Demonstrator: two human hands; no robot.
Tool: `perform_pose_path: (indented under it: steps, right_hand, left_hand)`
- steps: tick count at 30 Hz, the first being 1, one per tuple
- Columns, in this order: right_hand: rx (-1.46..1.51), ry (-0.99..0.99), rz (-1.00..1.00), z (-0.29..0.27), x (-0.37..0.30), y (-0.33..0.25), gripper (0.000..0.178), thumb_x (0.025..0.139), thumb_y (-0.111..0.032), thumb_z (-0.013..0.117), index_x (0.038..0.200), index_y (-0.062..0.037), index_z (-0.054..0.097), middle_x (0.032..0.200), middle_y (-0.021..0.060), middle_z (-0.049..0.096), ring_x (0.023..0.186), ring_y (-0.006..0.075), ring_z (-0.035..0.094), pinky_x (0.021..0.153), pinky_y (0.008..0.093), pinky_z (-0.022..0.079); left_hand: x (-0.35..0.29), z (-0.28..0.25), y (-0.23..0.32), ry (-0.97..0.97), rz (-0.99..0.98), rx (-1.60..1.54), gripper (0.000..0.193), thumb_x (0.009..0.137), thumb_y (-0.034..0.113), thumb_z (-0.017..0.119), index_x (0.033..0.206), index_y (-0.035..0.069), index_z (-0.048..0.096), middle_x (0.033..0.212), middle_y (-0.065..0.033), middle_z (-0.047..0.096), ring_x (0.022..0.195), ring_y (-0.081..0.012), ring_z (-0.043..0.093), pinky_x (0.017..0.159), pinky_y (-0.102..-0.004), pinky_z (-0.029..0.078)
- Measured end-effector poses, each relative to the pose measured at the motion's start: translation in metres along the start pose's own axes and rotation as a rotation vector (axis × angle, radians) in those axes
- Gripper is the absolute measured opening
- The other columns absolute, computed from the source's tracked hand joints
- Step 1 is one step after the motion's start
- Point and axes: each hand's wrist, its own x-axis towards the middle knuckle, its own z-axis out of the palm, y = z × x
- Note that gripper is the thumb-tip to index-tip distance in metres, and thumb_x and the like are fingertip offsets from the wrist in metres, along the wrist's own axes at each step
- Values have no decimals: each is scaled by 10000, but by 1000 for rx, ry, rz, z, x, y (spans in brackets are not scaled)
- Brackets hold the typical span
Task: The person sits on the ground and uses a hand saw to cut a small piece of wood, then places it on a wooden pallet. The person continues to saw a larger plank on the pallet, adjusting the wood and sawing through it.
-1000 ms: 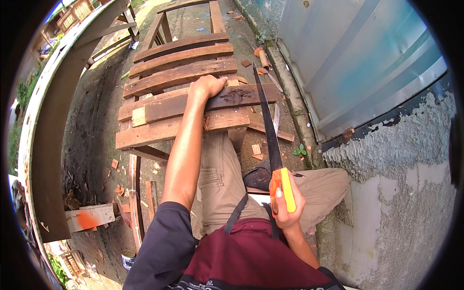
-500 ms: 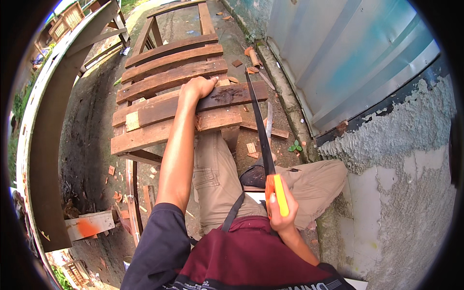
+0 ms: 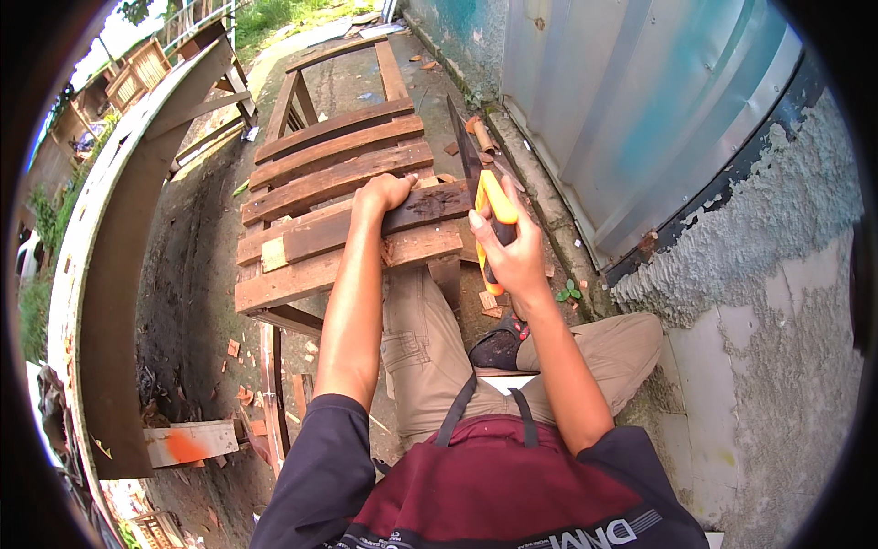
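Note:
A dark-stained wooden plank [image 3: 430, 206] lies across the slatted top of a wooden frame [image 3: 340, 166], its right end reaching past the slats. My left hand [image 3: 382, 194] is closed over the plank and presses it down, thumb toward its far edge. In my right hand [image 3: 514, 252] is a handsaw, gripped by its yellow and black handle [image 3: 498, 220]. The saw's blade [image 3: 465, 142] points away from me and stands at the plank's right end; the handle partly hides that end, so I cannot tell if the teeth have entered the wood.
Wood offcuts [image 3: 487, 300] and chips lie on the concrete under and beside the frame. A corrugated metal panel [image 3: 585, 110] and a rough plastered wall [image 3: 732, 265] close in the right side. A long wooden structure [image 3: 101, 293] runs along the left. My bent legs [image 3: 416, 339] are beneath the near side.
My right hand has pushed the saw forward and up, from near my lap to the plank's right end. My left hand keeps its hold on the plank.

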Motion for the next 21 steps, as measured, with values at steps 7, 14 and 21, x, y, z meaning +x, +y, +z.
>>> perform_pose_path:
  steps: [7, 14, 21]
  right_hand:
    - [139, 240, 117, 4, -35, 46, 487, 1047, -294, 614, 1402, 34, 546, 1199, 138, 697, 1033, 157, 658, 880, 297, 523]
    - [-91, 247, 35, -3, -42, 26, 336, 1034, -273, 641, 1042, 53, 718, 753, -13, 644, 674, 56, 538, 609, 249, 438]
    - [-86, 108, 178, 0, -46, 5, 290, 985, -267, 707, 946, 20, 695, 702, 2, 568, 659, 75, 492, 587, 296, 411]
  left_hand:
    - [0, 0, 4, -8, 28, 5, 826, 973, 681, 420, 1355, -27, 609, 1464, -261, 527, 1402, -403, 474, 1168, -461, 353]
    - [9, 6, -9, -1, -14, 10, 756, 964, 664, 441, 1387, 60, 612, 1487, -189, 532, 1400, -365, 489, 1163, -459, 360]
    - [-9, -2, 0, -2, 15, -12, 826, 971, 676, 418, 1347, -33, 613, 1458, -254, 536, 1396, -398, 484, 1164, -463, 358]
